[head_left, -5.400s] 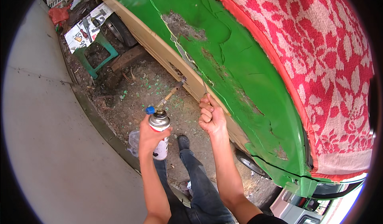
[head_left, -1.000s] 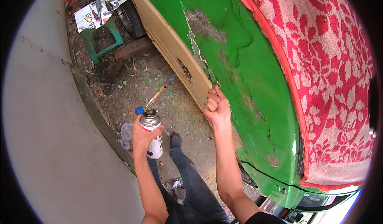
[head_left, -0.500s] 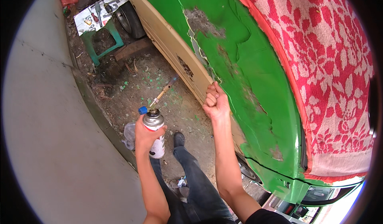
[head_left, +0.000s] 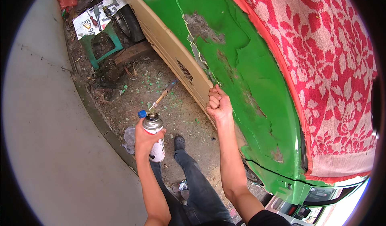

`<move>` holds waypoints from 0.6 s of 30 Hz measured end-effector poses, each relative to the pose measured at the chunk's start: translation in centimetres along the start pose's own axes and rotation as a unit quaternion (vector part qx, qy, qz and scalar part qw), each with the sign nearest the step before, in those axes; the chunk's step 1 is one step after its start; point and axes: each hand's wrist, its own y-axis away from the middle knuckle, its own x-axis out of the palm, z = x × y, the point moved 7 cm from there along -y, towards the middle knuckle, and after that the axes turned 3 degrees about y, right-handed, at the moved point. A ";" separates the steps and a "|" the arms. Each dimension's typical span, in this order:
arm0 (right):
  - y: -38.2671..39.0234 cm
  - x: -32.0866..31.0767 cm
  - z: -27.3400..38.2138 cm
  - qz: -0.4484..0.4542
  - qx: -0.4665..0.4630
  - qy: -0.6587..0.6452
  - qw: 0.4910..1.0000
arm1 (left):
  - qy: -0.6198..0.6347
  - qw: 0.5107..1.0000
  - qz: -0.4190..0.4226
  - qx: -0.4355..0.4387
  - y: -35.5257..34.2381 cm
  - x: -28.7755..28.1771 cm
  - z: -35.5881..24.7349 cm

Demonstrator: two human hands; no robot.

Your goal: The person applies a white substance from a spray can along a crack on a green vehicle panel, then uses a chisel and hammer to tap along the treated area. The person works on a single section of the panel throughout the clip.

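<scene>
My left hand [head_left: 146, 135] is closed around a white gas canister [head_left: 157, 146] with a blue-knobbed torch head [head_left: 142, 113] and brass nozzle [head_left: 163, 95]; a faint blue flame shows at the tip, beside the car's tan lower panel [head_left: 161, 45]. My right hand [head_left: 217, 103] is closed on a thin metal tool, mostly hidden by my fingers, at the cracked seam where the green paint [head_left: 259, 77] meets the tan. The green paint has peeled, wrinkled patches [head_left: 203, 27].
A pink-and-red patterned cloth [head_left: 329, 85] covers the upper right. Tools lie on a white board [head_left: 83, 23] on a green plastic stool [head_left: 116, 45] near a wheel [head_left: 132, 29]. A curved grey surface [head_left: 44, 125] bounds my left. Debris litters the ground [head_left: 136, 89].
Since the oldest frame, my right hand has shifted slightly up the seam and the view has shifted. Over the last second both hands stay nearly still, with small movements of the torch.
</scene>
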 end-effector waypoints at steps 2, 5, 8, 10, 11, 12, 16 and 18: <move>-0.1 0.3 0.4 0.000 0.000 0.006 1.000 | 0.003 1.000 0.010 -0.003 -0.4 -0.1 0.5; -0.6 0.6 0.3 -0.001 0.014 0.014 1.000 | 0.015 1.000 -0.004 0.015 -0.8 -0.3 0.4; -2.9 -1.5 1.0 -0.069 0.047 -0.007 0.997 | 0.017 1.000 0.018 0.006 -1.2 1.8 -0.4; -4.1 -1.4 -1.2 -0.060 0.019 0.047 0.997 | 0.023 1.000 0.010 0.019 -1.0 2.2 -0.8; -3.7 -1.3 -2.6 -0.056 0.032 0.053 0.997 | 0.024 1.000 0.003 0.020 -0.9 1.8 -0.8; -2.9 -2.0 -3.5 -0.061 0.037 0.059 0.996 | 0.042 0.999 0.009 0.018 -0.8 1.6 -0.6; 1.3 -2.9 -4.0 -0.056 0.008 0.136 0.989 | -0.002 1.000 -0.013 0.025 -0.7 0.4 -0.3; 2.5 -1.9 -2.8 -0.029 -0.001 0.123 0.992 | -0.014 1.000 0.005 0.010 -1.0 0.7 -0.2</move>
